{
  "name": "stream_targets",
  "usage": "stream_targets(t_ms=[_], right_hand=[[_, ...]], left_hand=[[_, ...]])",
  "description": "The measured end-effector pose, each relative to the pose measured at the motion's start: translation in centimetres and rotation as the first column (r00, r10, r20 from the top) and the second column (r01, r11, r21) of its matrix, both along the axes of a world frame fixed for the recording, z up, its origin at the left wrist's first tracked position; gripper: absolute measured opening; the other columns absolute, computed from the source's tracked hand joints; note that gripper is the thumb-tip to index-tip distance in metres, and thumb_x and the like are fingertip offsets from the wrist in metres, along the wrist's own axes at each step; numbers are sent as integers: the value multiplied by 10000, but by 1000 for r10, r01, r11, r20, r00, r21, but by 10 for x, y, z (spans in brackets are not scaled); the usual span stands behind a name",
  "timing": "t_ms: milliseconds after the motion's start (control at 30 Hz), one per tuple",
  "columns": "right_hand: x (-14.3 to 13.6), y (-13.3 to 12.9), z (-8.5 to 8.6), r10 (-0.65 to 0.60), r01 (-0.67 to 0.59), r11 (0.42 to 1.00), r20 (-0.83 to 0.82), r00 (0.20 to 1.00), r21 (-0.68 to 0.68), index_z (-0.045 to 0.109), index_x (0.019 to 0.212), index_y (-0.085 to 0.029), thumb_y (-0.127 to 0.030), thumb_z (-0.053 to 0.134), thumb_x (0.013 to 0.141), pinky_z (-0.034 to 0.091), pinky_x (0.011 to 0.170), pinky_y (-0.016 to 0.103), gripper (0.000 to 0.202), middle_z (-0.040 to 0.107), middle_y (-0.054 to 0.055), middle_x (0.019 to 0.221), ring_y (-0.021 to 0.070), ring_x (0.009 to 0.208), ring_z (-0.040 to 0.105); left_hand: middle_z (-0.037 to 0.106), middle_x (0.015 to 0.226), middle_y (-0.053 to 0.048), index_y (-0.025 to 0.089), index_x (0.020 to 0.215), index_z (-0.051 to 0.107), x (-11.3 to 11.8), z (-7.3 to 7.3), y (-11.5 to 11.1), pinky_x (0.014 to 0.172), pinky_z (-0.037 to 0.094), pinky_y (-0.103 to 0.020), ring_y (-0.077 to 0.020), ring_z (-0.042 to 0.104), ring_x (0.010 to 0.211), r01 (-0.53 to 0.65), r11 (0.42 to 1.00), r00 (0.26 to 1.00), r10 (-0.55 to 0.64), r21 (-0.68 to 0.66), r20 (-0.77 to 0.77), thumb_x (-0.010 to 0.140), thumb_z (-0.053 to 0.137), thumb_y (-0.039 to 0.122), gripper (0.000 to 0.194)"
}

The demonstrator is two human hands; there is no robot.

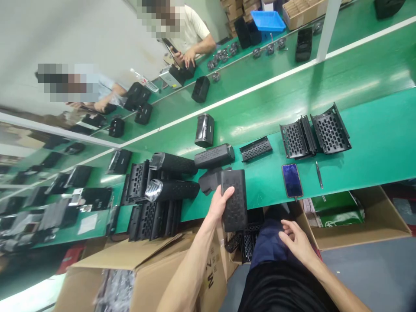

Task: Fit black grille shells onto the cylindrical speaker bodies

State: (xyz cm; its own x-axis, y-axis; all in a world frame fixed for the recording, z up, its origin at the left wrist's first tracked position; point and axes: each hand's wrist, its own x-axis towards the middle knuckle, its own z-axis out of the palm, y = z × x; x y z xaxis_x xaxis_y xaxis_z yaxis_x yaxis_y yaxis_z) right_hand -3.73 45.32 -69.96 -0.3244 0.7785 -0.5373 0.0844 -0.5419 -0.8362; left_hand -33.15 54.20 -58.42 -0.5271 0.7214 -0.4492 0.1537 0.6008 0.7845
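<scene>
My left hand [220, 203] grips a black speaker casing [236, 199] by its left side, thumb across its dimpled face. The casing is upright at the bench's near edge. Behind it, partly covered, lies another dark moulded part [209, 180]. Over my lap hovers my right hand [296, 240], empty, its fingers loosely bent and apart. Farther back, a similar long black casing [214, 156] rests on the green bench, beside a small perforated panel [255, 149]. To the left, casings with shiny ends [154, 190] lie on stacked perforated panels [152, 221].
Curved black grilles [331, 130] stand at the right, near a phone [292, 180] and tweezers [319, 174]. Open cardboard boxes [156, 264] sit below the bench edge. Across the conveyor line, two people [191, 34] handle black parts. A blue tray [268, 21] lies at the back.
</scene>
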Motion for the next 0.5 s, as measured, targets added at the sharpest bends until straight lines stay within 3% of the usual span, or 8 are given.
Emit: stream_targets(t_ms=[67,133,200,267,400,500], right_hand=[[5,-1,1,-44,45,998,19,999,-37,746,1145,-254,-513,743,767,557,817,434,458,701,86,1045,271,913,666],[6,-4,2,-50,52,997,33,998,-64,746,1137,-251,-517,750,760,558,803,432,461,700,92,1050,273,906,667],[3,-7,3,-32,33,997,20,999,-66,737,1159,-241,-521,732,781,560,802,431,471,694,101,1070,275,919,670],[-4,-10,5,-9,9,999,-10,1000,-51,724,1192,-228,-528,701,814,560,826,437,483,688,109,1089,276,938,673],[-20,-2,11,52,-54,998,-76,996,-34,719,1205,-212,-514,696,824,562,835,444,487,693,117,1101,280,943,681],[-23,12,18,56,-60,998,-128,990,-25,728,1205,-213,-505,704,822,563,840,441,482,712,118,1099,285,958,683]], left_hand=[[734,1183,-150,186,1159,637,6,-8,19,948,506,-414,-348,692,1095,127,990,970,-138,-67,-202,676,840,623,683],[712,1240,-198,188,1179,618,18,-22,36,1016,456,-465,-408,651,1204,158,966,915,-221,-203,-338,670,855,592,692],[694,1273,-240,190,1166,609,27,-37,51,1044,421,-507,-456,607,1273,135,946,903,-240,-294,-356,638,881,575,708],[681,1299,-256,196,1138,610,29,-44,62,1064,401,-529,-478,567,1323,125,945,925,-222,-304,-309,600,899,572,717],[714,1232,-247,188,1043,647,16,-33,62,1032,447,-532,-486,603,1266,138,957,965,-188,-256,-184,537,897,611,705],[752,1105,-227,161,1007,680,9,-17,38,919,540,-514,-432,700,1086,160,966,987,-162,-203,7,648,710,802,735]])
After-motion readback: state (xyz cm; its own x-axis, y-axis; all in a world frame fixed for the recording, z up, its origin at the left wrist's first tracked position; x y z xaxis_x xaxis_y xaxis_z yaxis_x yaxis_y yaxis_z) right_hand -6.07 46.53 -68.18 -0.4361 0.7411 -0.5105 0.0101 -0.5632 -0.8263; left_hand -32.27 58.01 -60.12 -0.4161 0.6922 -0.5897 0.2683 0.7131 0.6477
